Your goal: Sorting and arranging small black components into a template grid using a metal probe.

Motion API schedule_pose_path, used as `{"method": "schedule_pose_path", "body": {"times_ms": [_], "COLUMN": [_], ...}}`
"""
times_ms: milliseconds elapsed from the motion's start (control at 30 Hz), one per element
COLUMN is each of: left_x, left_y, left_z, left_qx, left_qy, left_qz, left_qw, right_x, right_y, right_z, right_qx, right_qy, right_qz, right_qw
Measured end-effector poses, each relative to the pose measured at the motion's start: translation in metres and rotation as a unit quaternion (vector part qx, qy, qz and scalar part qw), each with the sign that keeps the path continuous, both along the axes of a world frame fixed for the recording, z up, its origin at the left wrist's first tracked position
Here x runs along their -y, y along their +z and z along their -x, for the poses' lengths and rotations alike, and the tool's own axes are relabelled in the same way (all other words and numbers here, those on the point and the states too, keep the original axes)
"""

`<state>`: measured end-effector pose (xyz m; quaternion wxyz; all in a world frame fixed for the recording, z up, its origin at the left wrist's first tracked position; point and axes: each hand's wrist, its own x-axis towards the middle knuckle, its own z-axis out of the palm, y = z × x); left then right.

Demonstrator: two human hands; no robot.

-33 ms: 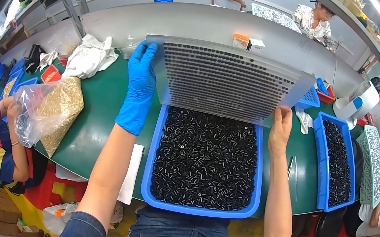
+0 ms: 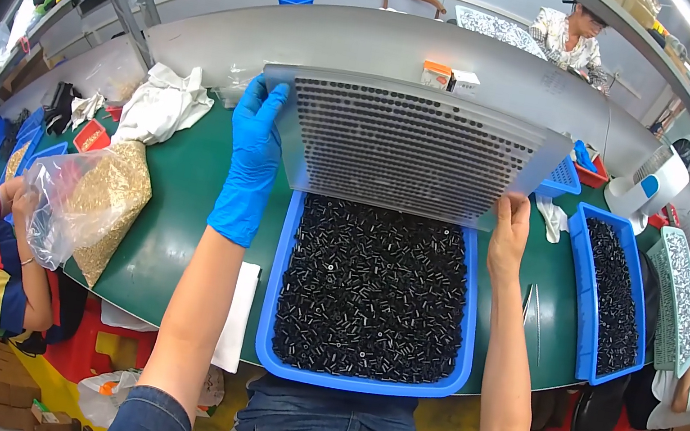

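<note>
Blue-gloved, my left hand (image 2: 257, 132) closes its fingers on the upper left corner of a see-through, flat rectangular panel (image 2: 411, 149) with rows of dark dots; my bare right hand (image 2: 508, 238) grips its lower right corner; I hold it tilted over the far end of a blue rectangular tray (image 2: 360, 383) of small black tube-like pieces (image 2: 373, 302); slim metal tweezers (image 2: 536, 321) lie beside my right forearm.
</note>
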<state>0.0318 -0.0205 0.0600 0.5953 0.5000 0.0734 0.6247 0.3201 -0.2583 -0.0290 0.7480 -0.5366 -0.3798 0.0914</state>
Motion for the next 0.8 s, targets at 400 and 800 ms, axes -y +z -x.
{"method": "schedule_pose_path", "body": {"times_ms": [400, 800], "left_x": [0.06, 0.107], "left_y": [0.027, -0.085], "left_z": [0.075, 0.123], "left_qx": [-0.388, -0.596], "left_qy": [-0.267, 0.015], "left_qz": [0.035, -0.429], "left_qw": [0.881, 0.678], "right_x": [0.069, 0.099], "right_y": [0.012, -0.003], "right_z": [-0.021, 0.011], "right_qx": [0.141, 0.422], "right_qy": [0.087, 0.01], "right_qz": [0.166, 0.191], "right_qw": [0.972, 0.886]}}
